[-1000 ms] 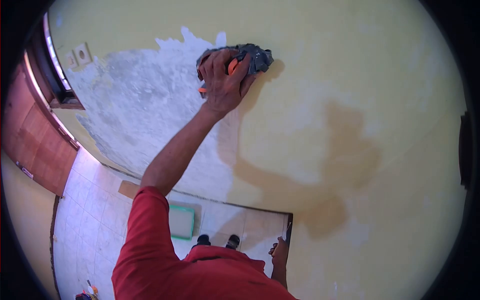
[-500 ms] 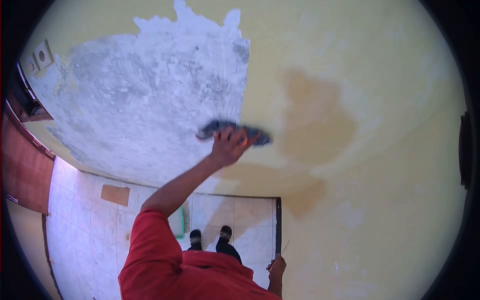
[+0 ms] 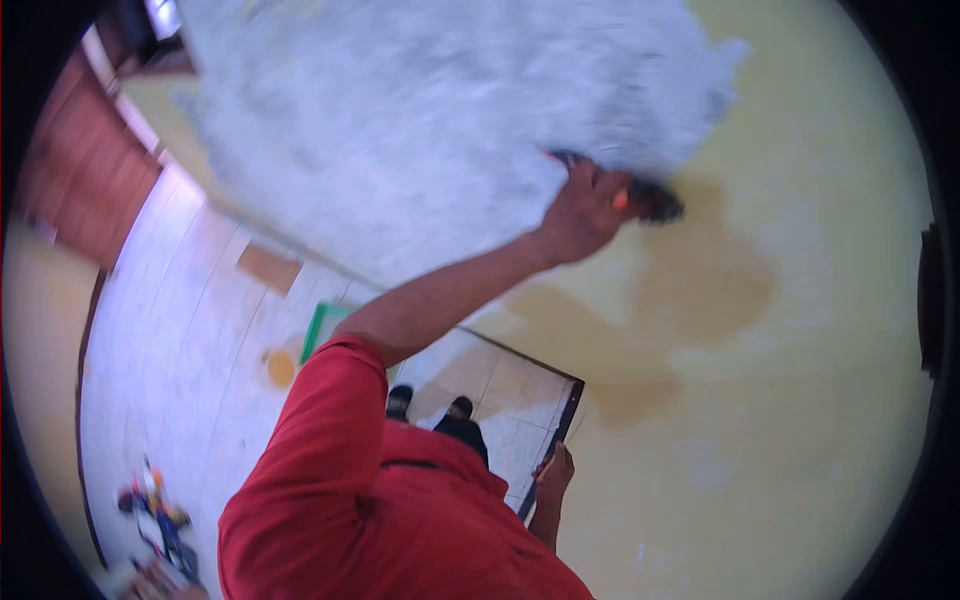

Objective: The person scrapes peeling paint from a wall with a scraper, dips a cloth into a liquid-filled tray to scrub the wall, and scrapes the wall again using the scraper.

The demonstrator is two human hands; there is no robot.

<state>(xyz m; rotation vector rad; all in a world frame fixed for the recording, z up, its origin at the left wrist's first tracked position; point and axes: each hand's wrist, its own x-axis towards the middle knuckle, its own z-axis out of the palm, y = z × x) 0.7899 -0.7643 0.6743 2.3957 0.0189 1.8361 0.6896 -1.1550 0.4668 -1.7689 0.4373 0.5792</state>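
My left hand [image 3: 585, 215] is stretched up against the wall, its fingers closed around a dark, flat hand tool [image 3: 660, 203] with orange parts. Motion blur hides its exact kind. The tool lies against the wall at the lower right border of a rough white-grey patch [image 3: 430, 130], beside yellow paint [image 3: 820, 330]. Low at the right, close to the wall, my right hand [image 3: 556, 468] is curled around a thin stick-like thing [image 3: 577, 426], mostly hidden by the fingers.
Behind my left arm, a green-edged tray or sheet [image 3: 318, 330] lies on the tiled floor [image 3: 180, 330], near a brown flat piece [image 3: 269, 269] and a round yellowish thing [image 3: 280, 368]. Blurred colourful items [image 3: 155, 510] are at lower left. A reddish-brown door [image 3: 85, 150] stands farther left.
The view has swung, so the white patch sits higher and further right. My left hand and its tool appear up and to the right. My right hand still grips the thin stick.
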